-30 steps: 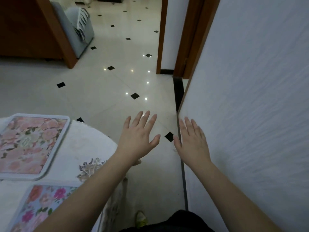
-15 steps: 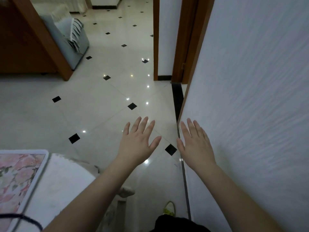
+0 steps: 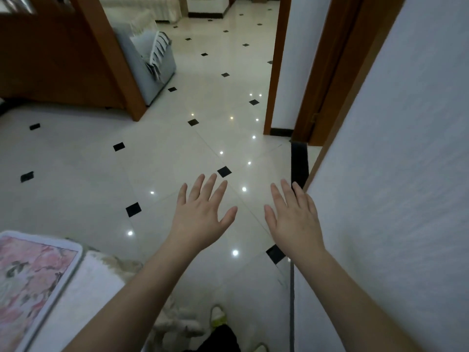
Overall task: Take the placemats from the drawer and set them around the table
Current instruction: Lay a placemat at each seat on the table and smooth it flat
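Two hands empty, fingers spread: left hand [image 3: 201, 215], right hand [image 3: 294, 219] | placemat [image 3: 28, 280] lower left on table [image 3: 83, 295], well apart

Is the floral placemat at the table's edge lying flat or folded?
Flat and spread: the floral placemat lies face up on the table, its white border unbroken around the visible corner. Its left part is out of frame.

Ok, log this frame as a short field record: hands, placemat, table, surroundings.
left hand: open, fingers spread, holding nothing, over the floor
right hand: open, empty, close to the white wall
placemat: pink floral, one in view, lying flat on the table at lower left
table: white cover, only its edge shows
floor: glossy pale tiles with small black diamonds
drawer: not in view
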{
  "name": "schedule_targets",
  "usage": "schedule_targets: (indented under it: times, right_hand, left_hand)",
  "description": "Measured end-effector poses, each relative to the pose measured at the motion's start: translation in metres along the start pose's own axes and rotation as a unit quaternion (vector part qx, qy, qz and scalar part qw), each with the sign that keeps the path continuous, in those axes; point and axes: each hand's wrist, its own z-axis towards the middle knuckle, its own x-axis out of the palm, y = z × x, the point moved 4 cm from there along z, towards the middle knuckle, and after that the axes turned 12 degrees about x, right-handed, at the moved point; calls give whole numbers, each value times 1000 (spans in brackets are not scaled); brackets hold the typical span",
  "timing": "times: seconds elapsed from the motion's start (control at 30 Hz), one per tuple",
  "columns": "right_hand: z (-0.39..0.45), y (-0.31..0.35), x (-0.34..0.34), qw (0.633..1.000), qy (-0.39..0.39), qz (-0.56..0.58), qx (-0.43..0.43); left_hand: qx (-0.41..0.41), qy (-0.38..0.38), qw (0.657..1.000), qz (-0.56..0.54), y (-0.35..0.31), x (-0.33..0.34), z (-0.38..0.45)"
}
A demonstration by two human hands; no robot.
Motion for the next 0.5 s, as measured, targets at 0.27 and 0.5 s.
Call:
schedule_targets:
  times: [0.27, 0.5]
  right_hand:
    - [86, 72, 12, 997, 11, -27, -67]
    - [144, 143, 13, 990, 17, -49, -133]
  left_hand:
    - [-71, 9, 997, -38, 77, -4, 38]
    - [-132, -24, 989, -55, 150, -15, 63]
